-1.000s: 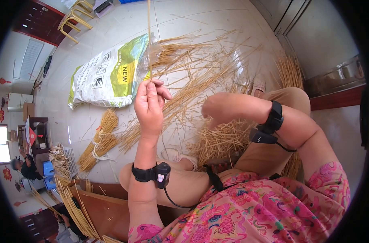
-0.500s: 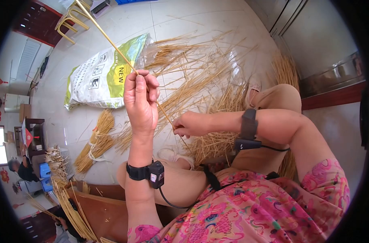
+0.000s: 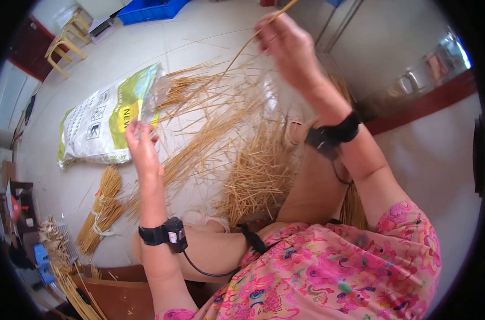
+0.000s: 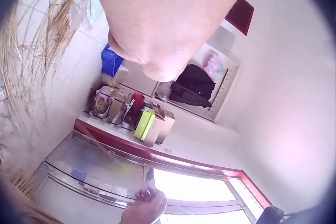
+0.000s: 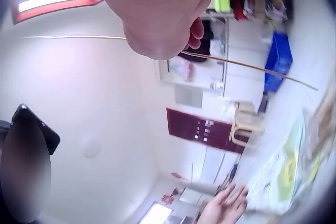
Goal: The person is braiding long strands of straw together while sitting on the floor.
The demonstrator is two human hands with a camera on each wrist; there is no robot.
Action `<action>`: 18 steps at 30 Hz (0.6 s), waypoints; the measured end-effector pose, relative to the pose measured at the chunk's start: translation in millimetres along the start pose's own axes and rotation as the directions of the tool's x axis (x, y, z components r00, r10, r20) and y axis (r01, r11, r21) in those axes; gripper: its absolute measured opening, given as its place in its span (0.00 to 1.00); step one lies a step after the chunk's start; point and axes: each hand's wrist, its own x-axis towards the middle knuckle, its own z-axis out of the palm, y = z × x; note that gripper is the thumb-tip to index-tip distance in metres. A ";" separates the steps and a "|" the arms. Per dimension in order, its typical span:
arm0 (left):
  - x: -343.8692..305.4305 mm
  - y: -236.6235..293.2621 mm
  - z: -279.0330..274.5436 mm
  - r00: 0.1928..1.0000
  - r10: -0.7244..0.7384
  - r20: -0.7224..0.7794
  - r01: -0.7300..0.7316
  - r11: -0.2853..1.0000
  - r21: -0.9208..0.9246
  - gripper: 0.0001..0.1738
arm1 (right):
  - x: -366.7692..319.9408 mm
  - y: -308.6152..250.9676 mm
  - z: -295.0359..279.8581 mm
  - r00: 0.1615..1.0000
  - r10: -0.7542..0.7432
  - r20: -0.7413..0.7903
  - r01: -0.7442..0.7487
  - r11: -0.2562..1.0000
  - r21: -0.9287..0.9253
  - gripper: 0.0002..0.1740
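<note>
My right hand (image 3: 291, 50), raised at the upper right in the head view, pinches one long straw stalk (image 3: 247, 44). In the right wrist view the thin stalk (image 5: 247, 65) sticks out on both sides of that hand. My left hand (image 3: 143, 143) is held up before the sack, its fingers loosely bent and nothing visible between them. Beyond it lies a white and green sack (image 3: 80, 128) marked NEW, its clear open end facing the loose stalks (image 3: 200, 125) on the floor. A heap of short straw pieces (image 3: 256, 178) lies between my feet.
A tied straw bundle (image 3: 101, 208) lies on the floor at the left. Brown boards (image 3: 117, 293) and more stalks are at lower left. At the back stand a blue crate (image 3: 152, 12) and a yellow-legged stool (image 3: 64, 48). A glass-fronted cabinet (image 3: 402, 58) borders the right side.
The stalk has left my left hand and is now in my right. My right hand has swung up and away to the upper right. The left hand has moved left and lower, its fingers loosened.
</note>
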 end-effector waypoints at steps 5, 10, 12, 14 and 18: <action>8.2 -5.2 -6.5 1.000 0.013 0.007 -0.013 1.000 0.005 0.28 | 5.2 -1.9 -159.4 0.968 -0.249 -0.046 0.157 0.734 -0.661 0.06; 11.4 -5.1 -6.9 0.999 -0.028 0.028 0.029 0.999 -0.039 0.26 | -95.2 17.5 -272.3 0.934 0.353 -0.053 -0.175 0.323 -0.930 0.09; 9.7 -3.8 -6.3 0.999 -0.032 0.034 0.032 0.999 -0.015 0.26 | -177.8 51.1 -314.8 0.832 0.547 -0.090 -0.248 0.222 -0.943 0.08; 9.7 -5.0 -4.4 0.999 -0.030 0.032 0.029 0.999 0.012 0.25 | -278.0 75.6 -349.3 0.712 0.694 -0.110 -0.285 0.143 -0.948 0.11; 15.2 -12.4 -1.5 0.999 -0.046 0.017 0.044 0.995 0.088 0.26 | -441.4 76.8 -381.4 0.422 0.886 -0.194 -0.332 -0.048 -0.942 0.12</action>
